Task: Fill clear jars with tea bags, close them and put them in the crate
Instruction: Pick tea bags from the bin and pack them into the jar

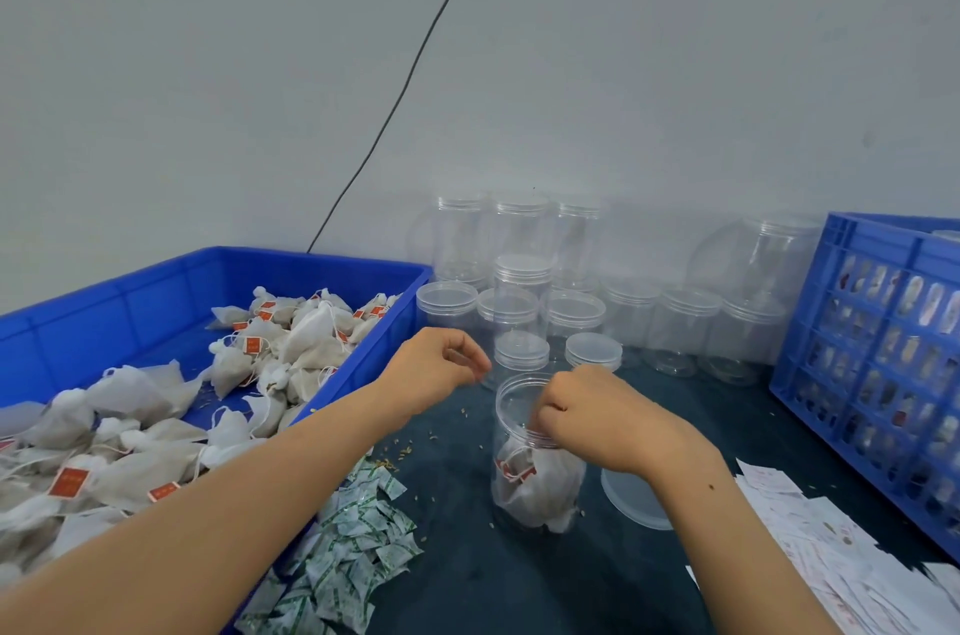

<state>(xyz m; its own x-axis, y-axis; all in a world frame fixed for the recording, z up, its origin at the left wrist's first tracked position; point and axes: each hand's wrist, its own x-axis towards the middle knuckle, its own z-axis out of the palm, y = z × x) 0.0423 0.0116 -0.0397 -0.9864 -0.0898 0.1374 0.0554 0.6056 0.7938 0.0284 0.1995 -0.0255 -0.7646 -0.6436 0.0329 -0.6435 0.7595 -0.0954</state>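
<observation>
On the bench [467, 556] before me, I see the open jar [537, 468] upright, half full of tea bags [540, 484], my right hand [597, 413] dipping curled fingers [543, 419] into its mouth, grasp unclear, my left hand [436, 367] loosely curled just beside, holding nothing.

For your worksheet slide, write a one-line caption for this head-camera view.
Right hand pushes tea bags into an open clear jar while the left hand hovers beside the blue tray.

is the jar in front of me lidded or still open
Open: the jar has a bare rim, the right hand reaching in; a lid lies beside it.
</observation>
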